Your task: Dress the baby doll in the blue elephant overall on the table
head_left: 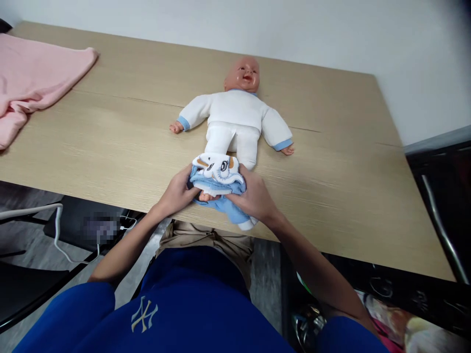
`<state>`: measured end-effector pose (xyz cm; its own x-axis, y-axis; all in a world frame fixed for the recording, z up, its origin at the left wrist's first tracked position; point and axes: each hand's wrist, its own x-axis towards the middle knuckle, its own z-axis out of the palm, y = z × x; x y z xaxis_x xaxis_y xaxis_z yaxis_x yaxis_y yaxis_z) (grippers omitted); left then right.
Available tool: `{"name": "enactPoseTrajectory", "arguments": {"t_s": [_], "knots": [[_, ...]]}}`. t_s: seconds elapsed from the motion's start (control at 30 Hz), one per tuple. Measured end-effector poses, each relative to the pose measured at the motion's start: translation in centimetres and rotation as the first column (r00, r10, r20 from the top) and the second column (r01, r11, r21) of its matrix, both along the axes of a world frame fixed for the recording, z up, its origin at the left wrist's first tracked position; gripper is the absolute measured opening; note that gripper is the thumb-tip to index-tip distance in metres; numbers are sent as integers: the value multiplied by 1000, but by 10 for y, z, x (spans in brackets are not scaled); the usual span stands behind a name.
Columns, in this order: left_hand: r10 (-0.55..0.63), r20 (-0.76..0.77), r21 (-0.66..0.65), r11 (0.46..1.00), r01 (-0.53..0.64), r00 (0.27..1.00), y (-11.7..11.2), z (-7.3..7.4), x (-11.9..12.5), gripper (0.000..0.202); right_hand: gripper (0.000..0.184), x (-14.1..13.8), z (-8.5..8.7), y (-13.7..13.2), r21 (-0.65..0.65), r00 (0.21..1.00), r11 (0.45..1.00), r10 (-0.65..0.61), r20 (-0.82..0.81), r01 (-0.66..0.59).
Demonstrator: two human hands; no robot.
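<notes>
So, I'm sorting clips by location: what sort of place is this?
Probably an indoor workroom or office: a long pale wood-grain table, a plain white wall and a streaked grey floor suggest it.

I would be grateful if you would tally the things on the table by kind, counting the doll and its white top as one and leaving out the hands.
Doll: 1
Fabric items: 2, the blue garment and the pink cloth
Total: 3
</notes>
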<state>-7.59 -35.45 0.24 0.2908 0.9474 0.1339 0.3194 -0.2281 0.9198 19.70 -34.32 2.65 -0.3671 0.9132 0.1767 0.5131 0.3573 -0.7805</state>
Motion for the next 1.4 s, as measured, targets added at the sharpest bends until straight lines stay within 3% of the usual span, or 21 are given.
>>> {"name": "enactPoseTrajectory", "arguments": {"t_s": [0.1, 0.17, 0.23, 0.33, 0.43, 0.53, 0.63, 0.77, 0.93, 1.03, 1.13, 1.2, 1.27, 1.33, 1.4], "knots": [[-27, -116, 70, 997, 35, 993, 14, 8, -12, 18, 35, 3, 6, 19, 41, 995, 994, 100, -10, -100], [-87, -146, 110, 988, 104, 985, 27, 15, -20, 14, 38, 4, 12, 33, 22, 977, 978, 209, -33, -208], [-178, -132, 94, 977, 191, 975, 41, 24, -28, 21, 52, 5, 19, 43, -19, 958, 959, 281, -52, -283], [-319, -91, -42, 948, 317, 943, 54, 39, -43, 46, 72, 13, 27, 51, -82, 942, 939, 327, -81, -333], [-431, -117, -147, 898, 414, 895, 57, 51, -57, 68, 59, 30, 25, 51, -151, 930, 924, 324, -173, -350], [-358, -154, -65, 934, 352, 921, 60, 63, -61, 63, 47, 48, 15, 49, -228, 909, 912, 257, -328, -340], [-234, -207, 91, 962, 257, 950, 68, 77, -46, 58, 45, 55, 9, 47, -272, 884, 906, 189, -427, -325], [-321, -390, 148, 903, 402, 863, 92, 98, -3, 62, 53, 55, 15, 48, -299, 882, 877, 241, -404, -377], [-573, -549, 0, 728, 685, 609, 128, 117, 42, 47, 45, 60, 27, 44, -217, 935, 909, 344, -88, -355], [-759, -449, -169, 590, 789, 471, 140, 127, 54, 42, 44, 61, 28, 39, -139, 925, 915, 380, -23, -379], [-857, -288, -248, 498, 831, 428, 144, 129, 60, 37, 49, 59, 26, 35, -155, 914, 902, 387, -122, -403], [-874, -215, -238, 480, 844, 437, 145, 126, 61, 36, 53, 57, 25, 33, -224, 894, 873, 384, -231, -433], [-858, -178, -214, 511, 832, 481, 145, 120, 62, 40, 54, 56, 23, 32, -296, 875, 843, 346, -340, -449], [-825, -189, -208, 563, 800, 532, 146, 115, 61, 48, 59, 55, 21, 31, -325, 858, 840, 277, -434, -435], [-837, -200, -251, 546, 799, 509, 146, 113, 60, 50, 62, 55, 20, 31, -321, 835, 851, 216, -506, -415]]}}
